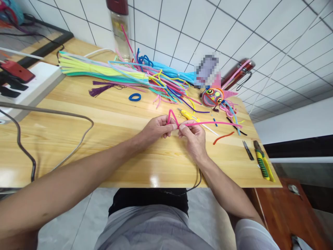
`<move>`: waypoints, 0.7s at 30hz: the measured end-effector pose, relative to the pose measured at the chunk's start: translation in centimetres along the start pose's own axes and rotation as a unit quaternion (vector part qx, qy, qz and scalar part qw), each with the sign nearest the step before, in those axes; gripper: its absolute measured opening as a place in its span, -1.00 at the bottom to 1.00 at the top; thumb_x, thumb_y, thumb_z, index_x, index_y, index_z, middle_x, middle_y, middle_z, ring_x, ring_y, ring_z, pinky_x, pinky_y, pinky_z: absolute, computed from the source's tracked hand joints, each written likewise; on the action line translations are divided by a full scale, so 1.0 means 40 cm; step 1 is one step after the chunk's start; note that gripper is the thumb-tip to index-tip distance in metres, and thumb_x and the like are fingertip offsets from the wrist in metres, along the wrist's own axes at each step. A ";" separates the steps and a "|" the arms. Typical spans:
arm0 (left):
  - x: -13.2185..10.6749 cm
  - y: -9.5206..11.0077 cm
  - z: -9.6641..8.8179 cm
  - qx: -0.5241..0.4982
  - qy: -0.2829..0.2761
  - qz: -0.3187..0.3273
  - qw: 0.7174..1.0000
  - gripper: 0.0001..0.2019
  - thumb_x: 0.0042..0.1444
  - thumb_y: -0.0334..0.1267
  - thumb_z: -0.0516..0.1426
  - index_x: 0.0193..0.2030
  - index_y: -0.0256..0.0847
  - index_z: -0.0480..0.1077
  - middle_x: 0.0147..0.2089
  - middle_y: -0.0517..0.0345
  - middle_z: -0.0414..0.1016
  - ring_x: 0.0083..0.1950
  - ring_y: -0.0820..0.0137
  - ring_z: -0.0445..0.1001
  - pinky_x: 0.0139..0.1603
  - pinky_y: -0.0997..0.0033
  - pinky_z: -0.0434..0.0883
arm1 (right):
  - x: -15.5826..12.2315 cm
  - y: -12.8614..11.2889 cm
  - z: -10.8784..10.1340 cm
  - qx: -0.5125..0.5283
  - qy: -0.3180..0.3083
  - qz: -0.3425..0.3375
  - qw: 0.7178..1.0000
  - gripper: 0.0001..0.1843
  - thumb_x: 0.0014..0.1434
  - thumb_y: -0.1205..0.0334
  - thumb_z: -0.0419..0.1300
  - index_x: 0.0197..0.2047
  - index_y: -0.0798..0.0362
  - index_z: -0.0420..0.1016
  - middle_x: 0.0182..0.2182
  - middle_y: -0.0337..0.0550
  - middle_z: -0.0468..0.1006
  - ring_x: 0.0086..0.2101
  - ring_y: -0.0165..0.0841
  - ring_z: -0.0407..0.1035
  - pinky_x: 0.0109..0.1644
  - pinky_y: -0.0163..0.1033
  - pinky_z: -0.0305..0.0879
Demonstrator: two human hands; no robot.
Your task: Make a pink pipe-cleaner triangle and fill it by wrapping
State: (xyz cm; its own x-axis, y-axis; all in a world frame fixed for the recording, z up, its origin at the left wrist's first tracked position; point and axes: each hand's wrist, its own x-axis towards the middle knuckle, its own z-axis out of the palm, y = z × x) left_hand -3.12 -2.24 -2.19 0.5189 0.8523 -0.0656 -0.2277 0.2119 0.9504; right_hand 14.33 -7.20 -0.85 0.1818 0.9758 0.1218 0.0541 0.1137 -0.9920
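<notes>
risks, as judged from here:
- the pink pipe cleaner [208, 123] is bent into a small triangular loop that stands up between the two hands. the base of the loop is held only by pinch. if either pinch slackens, the wire could spring and the loop would likely open.
- the long free tail runs off to the right, low over the table [104, 146]. it passes close to the yellow tool [187, 114] and the short red-orange piece [222, 138]. a twist of the wrists could sweep the tail into them and knock them about.
- the cut wire end may prick a fingertip; the tip itself is too small to make out.
- the tangled pile of pipe cleaners [166, 85] lies well behind the hands, so a snag there looks unlikely.

pose:
- left hand [156, 129]: forearm comes in from the lower left, hand low over the table, thumb and forefinger closed tight on the loop's left base.
- right hand [194, 139]: forearm comes in from the lower right, wrist bent inward, fingertips [182, 127] pinched narrow on the same wire just beside the left pinch.
- the two hands almost meet, near the middle of the table.
</notes>
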 end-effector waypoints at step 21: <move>-0.001 0.007 0.009 -0.049 -0.027 -0.028 0.998 -0.64 0.04 -0.11 0.45 -0.17 -0.22 0.46 -0.50 0.30 0.45 -0.50 0.54 0.37 -0.48 0.54 0.21 | 0.005 0.020 -0.008 -0.011 0.028 -0.018 0.999 -0.77 0.16 0.04 0.51 -0.33 -0.02 0.64 -0.54 -0.30 0.57 -0.51 -0.39 0.39 -0.37 -0.24 0.36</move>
State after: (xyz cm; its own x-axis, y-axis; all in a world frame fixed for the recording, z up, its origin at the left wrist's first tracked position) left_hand -2.91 -2.38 -1.83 0.5756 0.8117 -0.0992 -0.2748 0.3062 0.9114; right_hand 14.71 -6.97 -1.59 0.2343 0.9588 0.1604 0.0835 0.1445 -0.9860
